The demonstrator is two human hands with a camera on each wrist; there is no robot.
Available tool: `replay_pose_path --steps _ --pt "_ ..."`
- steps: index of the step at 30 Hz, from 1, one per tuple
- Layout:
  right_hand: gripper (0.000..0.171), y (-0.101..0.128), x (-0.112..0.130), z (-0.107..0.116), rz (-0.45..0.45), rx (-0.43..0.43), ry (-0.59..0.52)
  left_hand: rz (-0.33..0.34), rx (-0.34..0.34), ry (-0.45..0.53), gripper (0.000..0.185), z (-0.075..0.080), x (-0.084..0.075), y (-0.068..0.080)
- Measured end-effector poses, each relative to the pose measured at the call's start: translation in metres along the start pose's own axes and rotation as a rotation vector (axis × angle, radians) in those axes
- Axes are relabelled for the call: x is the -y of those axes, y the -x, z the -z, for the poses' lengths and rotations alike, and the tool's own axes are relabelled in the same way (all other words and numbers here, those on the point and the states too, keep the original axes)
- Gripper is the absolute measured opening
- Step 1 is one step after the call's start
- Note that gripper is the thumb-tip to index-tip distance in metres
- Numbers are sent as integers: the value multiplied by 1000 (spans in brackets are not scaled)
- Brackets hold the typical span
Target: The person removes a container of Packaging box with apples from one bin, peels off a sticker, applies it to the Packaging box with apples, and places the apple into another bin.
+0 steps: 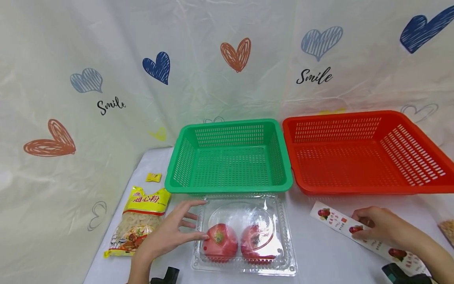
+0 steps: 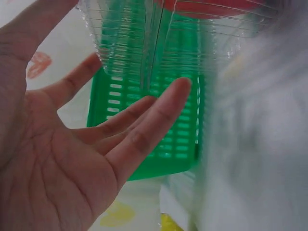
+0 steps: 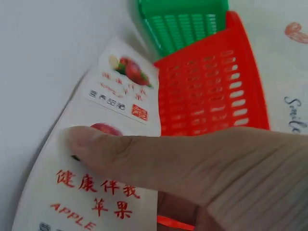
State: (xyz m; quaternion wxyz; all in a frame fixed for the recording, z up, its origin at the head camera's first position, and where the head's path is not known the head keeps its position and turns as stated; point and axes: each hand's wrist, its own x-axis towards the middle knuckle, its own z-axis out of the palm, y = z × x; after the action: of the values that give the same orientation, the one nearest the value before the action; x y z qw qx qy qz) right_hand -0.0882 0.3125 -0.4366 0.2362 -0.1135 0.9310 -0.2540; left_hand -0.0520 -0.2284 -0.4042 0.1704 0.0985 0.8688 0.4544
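Observation:
A clear plastic clamshell box (image 1: 244,215), lid closed, lies on the table with two red apples (image 1: 220,242) inside. My left hand (image 1: 173,227) is at its left side, fingers spread and the thumb over the lid's edge. In the left wrist view, the fingers of the left hand (image 2: 130,134) stand loosely apart beside the box's ribbed wall. My right hand (image 1: 381,227) pinches a white strip of apple stickers (image 1: 337,220), printed with red fruit. The right wrist view shows the thumb laid across the stickers (image 3: 120,103), with other fingers partly hidden behind the strip.
A green basket (image 1: 230,189) stands behind the box, with a red basket (image 1: 358,189) right beside it. Left of my left hand lie a bag of pasta (image 1: 142,221) and a small yellow packet (image 1: 153,177). Another bag (image 1: 447,228) shows at the right edge.

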Motion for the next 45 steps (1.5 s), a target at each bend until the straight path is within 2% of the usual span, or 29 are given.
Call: replay_pose_path --steps 4,7,13,15,20,23,29,37,42,45 --pt "19 6 16 4 102 -43 29 -8 38 61 76 -1 4 -2" --pt "19 10 33 8 189 -76 9 -9 53 100 77 0 6 -3" --pt "35 15 78 16 311 -187 -85 15 57 133 78 1 4 -3" --pt "33 14 93 19 345 -210 -130 15 56 137 78 1 4 -3" --pt "19 6 135 30 376 -271 -276 25 49 144 78 0 3 -2" --pt "25 -2 154 35 383 -304 -359 36 44 137 78 0 2 -1" --pt "39 -18 182 42 379 -289 -484 40 50 123 78 0 0 -1" --pt "39 -34 208 42 387 -296 -570 1 73 63 74 4 -5 -1" --pt "36 -38 216 41 438 -307 -608 8 49 -29 70 11 -23 4" --pt "36 -38 219 40 454 -313 -626 -41 -20 -83 64 16 -43 7"
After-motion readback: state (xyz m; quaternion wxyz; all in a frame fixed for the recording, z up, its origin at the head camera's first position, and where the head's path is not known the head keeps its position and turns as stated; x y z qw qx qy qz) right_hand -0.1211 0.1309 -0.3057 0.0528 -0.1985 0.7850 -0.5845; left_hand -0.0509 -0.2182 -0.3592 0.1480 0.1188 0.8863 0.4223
